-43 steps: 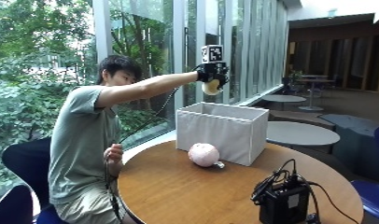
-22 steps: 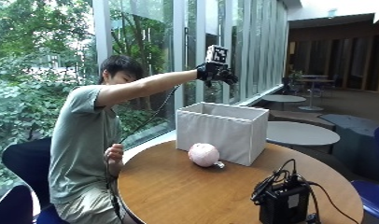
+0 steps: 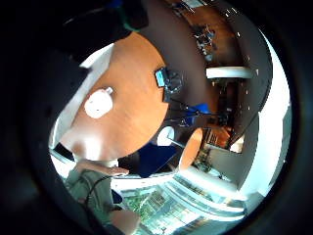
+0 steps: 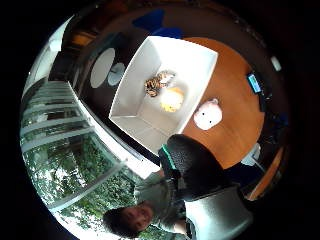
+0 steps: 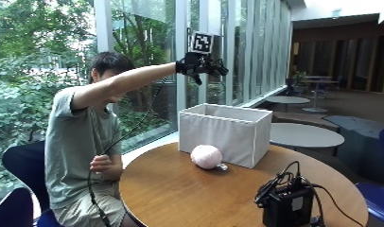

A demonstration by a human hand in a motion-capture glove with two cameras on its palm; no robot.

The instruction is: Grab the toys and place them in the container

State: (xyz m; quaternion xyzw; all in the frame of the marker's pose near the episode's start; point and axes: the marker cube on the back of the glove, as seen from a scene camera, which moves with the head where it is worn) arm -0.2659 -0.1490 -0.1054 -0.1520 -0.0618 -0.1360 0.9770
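A seated person holds the black-gloved right hand [image 5: 201,67] high in the air above a white rectangular fabric container [image 5: 224,134] that stands on a round wooden table [image 5: 179,194]. The fingers are spread and relaxed, holding nothing. A round pink plush toy [image 5: 206,157] lies on the tabletop, touching or just beside the container's front wall. A black electronic box with cables [image 5: 286,205] sits near the table's edge, well apart from the toy.

From the side, the container's walls hide what is inside. The thumb-side palm view looks straight down into it and shows two toys on its floor: a striped orange and black plush toy [image 4: 157,83] and a round yellow plush toy [image 4: 172,99] just beside it. The striped toy's long axis runs roughly along the container's length. The pink toy [image 4: 208,114] shows there too, outside the wall, and the little-finger-side view shows it alone on the bare wood [image 3: 99,103].
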